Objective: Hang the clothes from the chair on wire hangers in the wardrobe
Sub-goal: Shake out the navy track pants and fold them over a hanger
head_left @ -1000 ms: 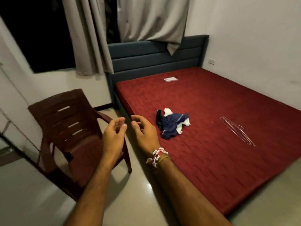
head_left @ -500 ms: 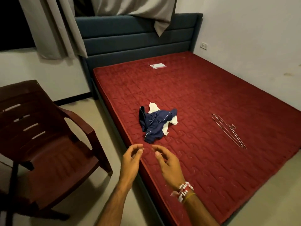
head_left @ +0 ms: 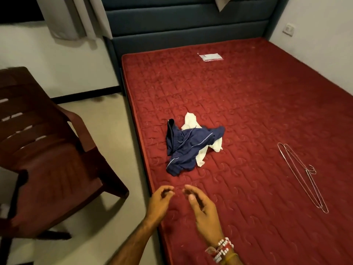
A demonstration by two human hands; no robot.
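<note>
item, clothes [head_left: 191, 150]: a small crumpled heap of two, a navy garment [head_left: 193, 148] with thin pale piping lying over a white garment [head_left: 191, 120]; we found it on the red mattress [head_left: 257, 104] near the left edge, not on the chair [head_left: 57, 163], which stood just beside the bed

item, wire hangers [head_left: 305, 170]: at least two by our count, stacked flat on the mattress, well apart from the heap and to its right, hooks pointing right

item, left hand [head_left: 160, 199]: held nothing; fingers loosely curled toward the thumb, hovering over the near edge of the mattress

item, right hand [head_left: 202, 211]: held nothing; fingers relaxed and slack, close beside the left without touching it; bead bracelets [head_left: 221, 249] at the wrist

item, surroundings: blue padded headboard [head_left: 181, 25], grey curtain [head_left: 76, 16], a small flat packet [head_left: 211, 57] at the far end of the mattress; no wardrobe in view

step, as we judged it: clothes and hangers were both laid out on the bed, with nothing yet on a hanger; we were reaching toward the heap, just beyond our fingertips

next move, as we judged it: it called for lifting one garment off the heap, likely the navy one on top, shaking it open to find the shoulders or waist, then fetching a single hanger from the stack, which might snag on its neighbour
</note>
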